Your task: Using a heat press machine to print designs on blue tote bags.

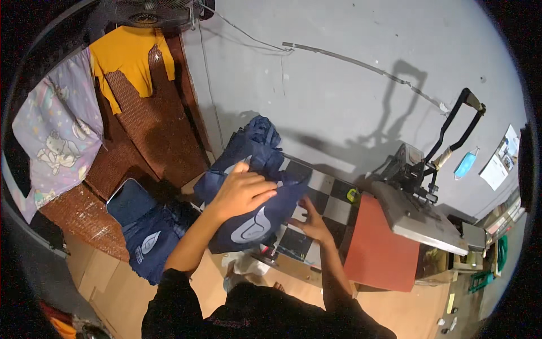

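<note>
A navy fabric bag with a pale leaf-shaped print lies spread over the front left of the checkered table. My left hand is over its upper part, back of the hand up, fingers spread against the cloth. Just right of the bag's edge, my right hand is held with thumb and fingers apart; no object shows between them. Behind the left hand rises a pile of more navy bags, bunched at the top.
A heat press with a raised black handle stands at right, beside a red-orange board. A yellow-green tape measure rests on the checkered tabletop. More navy bags hang over a chair at left. A fan is overhead.
</note>
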The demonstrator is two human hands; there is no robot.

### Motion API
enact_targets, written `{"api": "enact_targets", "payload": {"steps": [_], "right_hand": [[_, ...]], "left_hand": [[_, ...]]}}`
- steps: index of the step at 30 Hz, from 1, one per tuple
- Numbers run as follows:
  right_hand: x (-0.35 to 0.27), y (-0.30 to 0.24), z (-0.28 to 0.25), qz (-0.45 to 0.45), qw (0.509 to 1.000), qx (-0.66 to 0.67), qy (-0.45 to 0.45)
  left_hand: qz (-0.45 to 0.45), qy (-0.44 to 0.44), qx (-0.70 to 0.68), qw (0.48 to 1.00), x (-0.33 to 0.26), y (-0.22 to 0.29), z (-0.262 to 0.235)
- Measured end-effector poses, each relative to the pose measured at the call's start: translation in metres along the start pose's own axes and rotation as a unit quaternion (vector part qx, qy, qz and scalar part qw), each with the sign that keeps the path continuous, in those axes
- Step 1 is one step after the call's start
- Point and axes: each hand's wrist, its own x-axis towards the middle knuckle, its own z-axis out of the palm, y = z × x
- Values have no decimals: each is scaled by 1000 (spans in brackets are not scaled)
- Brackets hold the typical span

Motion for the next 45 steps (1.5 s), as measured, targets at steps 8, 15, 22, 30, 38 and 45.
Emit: {"api": "enact_targets", "payload": {"steps": [8, 15, 22, 30, 38, 45], "right_hand": [[61, 4, 53, 84, 974, 142, -157], [121, -38, 86, 201, 925, 313, -74], [191, -51, 109, 137, 851, 506, 23], [264, -75, 105, 8, 878, 448, 171], [269, 75, 127, 199, 931, 13, 306], [220, 205, 187, 347, 914, -68, 201]], "left_hand": [[-292, 138, 113, 940, -120, -134, 10], [-636, -122, -381, 660, -309, -196, 118], [-565, -97, -704, 420, -283, -242, 187], [-435, 126, -535, 713, -155, -376, 153], [-356, 79, -297, 883, -169, -430, 122], [-402, 35, -94, 910, -297, -467, 226]]}}
